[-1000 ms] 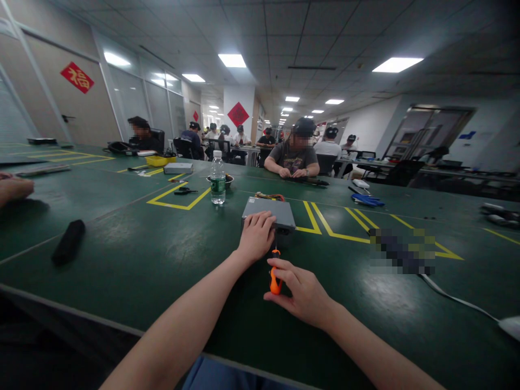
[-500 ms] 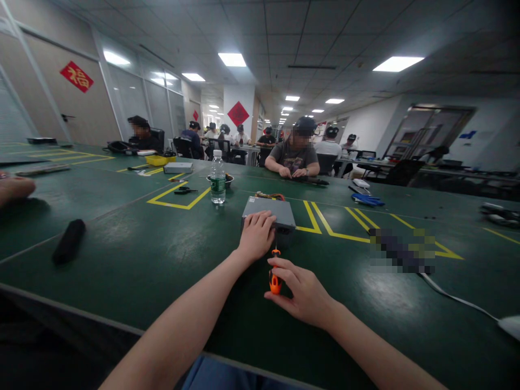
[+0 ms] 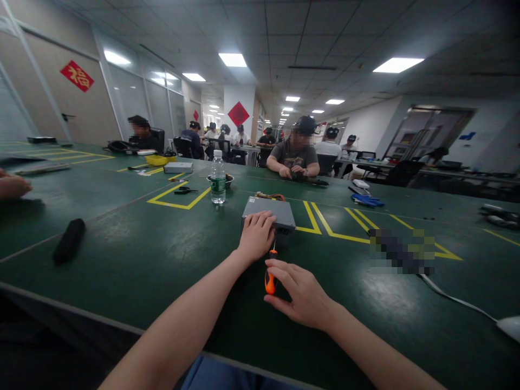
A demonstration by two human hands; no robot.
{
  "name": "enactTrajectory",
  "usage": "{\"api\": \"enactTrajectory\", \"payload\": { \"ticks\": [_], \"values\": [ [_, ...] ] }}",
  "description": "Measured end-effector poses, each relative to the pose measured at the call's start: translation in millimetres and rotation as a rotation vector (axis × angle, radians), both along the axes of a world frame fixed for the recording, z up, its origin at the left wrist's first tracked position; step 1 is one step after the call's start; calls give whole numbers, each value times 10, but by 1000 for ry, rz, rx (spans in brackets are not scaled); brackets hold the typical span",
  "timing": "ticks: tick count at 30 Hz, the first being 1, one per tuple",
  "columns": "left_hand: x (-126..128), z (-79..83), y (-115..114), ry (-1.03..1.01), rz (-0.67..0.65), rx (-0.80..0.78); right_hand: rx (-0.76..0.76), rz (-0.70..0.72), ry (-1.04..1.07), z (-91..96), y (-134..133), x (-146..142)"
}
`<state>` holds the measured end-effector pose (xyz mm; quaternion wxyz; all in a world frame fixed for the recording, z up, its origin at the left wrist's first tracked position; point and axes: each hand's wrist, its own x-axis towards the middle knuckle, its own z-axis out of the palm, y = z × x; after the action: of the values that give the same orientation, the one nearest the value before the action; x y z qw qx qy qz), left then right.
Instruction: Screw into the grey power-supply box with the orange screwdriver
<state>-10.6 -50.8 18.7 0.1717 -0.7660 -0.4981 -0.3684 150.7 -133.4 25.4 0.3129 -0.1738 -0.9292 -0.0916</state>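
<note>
A grey metal box [image 3: 270,212] lies on the green table [image 3: 142,260] in front of me. My left hand [image 3: 255,235] rests on the near end of the box, fingers curled over its edge. My right hand [image 3: 303,295] pinches an orange-handled screwdriver [image 3: 269,279], whose thin shaft points up at the near face of the box. Red and yellow wires [image 3: 270,196] stick out behind the box.
A water bottle [image 3: 218,179] stands left of the box and a black pouch [image 3: 69,241] lies far left. Yellow tape lines [image 3: 325,227] cross the table. A white cable [image 3: 459,300] runs off right. Other people sit across, and someone's hand [image 3: 14,187] rests at the left edge.
My right hand has shifted the screwdriver slightly left and tilted it. My left hand stays on the box.
</note>
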Motion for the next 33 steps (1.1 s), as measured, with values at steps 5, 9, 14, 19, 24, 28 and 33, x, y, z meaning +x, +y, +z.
{"api": "enactTrajectory", "payload": {
  "ticks": [5,9,14,19,24,28,33],
  "values": [
    [0,-4,9,-1,-4,2,74,-25,-87,10,-23,-13],
    [-2,-4,11,0,-3,2,61,-9,-31,-58,11,-14],
    [-1,3,1,2,-4,10,-36,-7,-32,-27,-14,-4],
    [5,6,0,3,-7,11,55,-20,-54,16,-23,-4],
    [7,-1,12,-2,-2,6,40,-32,-15,-60,20,-11],
    [4,-6,20,3,0,10,-69,-31,-12,-53,8,0],
    [0,-9,14,6,-6,6,-32,-48,-113,-4,-1,-2]
  ]
}}
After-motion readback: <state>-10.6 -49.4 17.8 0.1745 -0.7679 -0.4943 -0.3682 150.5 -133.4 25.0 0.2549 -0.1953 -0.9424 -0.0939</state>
